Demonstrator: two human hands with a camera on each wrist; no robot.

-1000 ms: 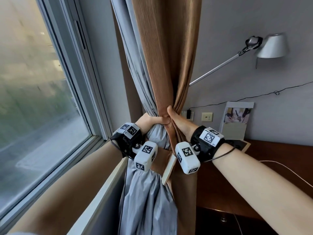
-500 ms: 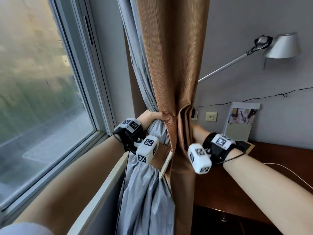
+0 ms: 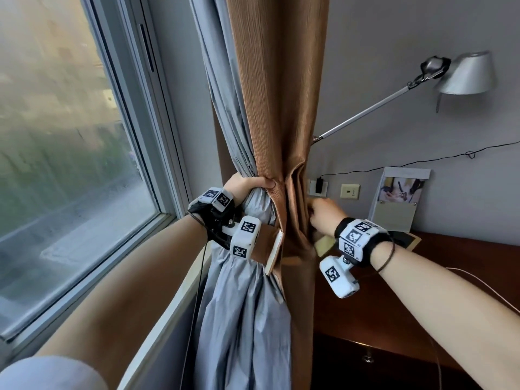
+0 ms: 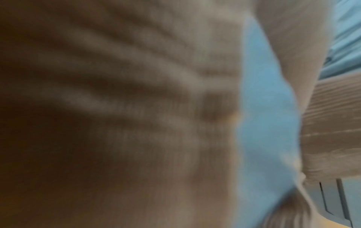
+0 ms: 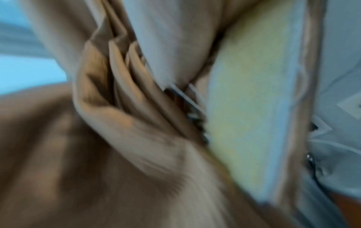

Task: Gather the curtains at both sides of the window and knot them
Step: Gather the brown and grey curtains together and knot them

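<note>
Two curtains, a brown drape (image 3: 281, 108) and its grey lining (image 3: 242, 319), hang bunched beside the window (image 3: 70, 150), cinched by the left hand (image 3: 244, 187), whose fingers curl round the gather to hold it for tying; the right hand (image 3: 326, 215) reaches behind, apparently pinching a tieback band (image 3: 323, 243), its fingers hidden

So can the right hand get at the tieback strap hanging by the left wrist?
Probably not directly: the brown curtain hangs between the right hand and the strap; it would have to reach around the front.
</note>
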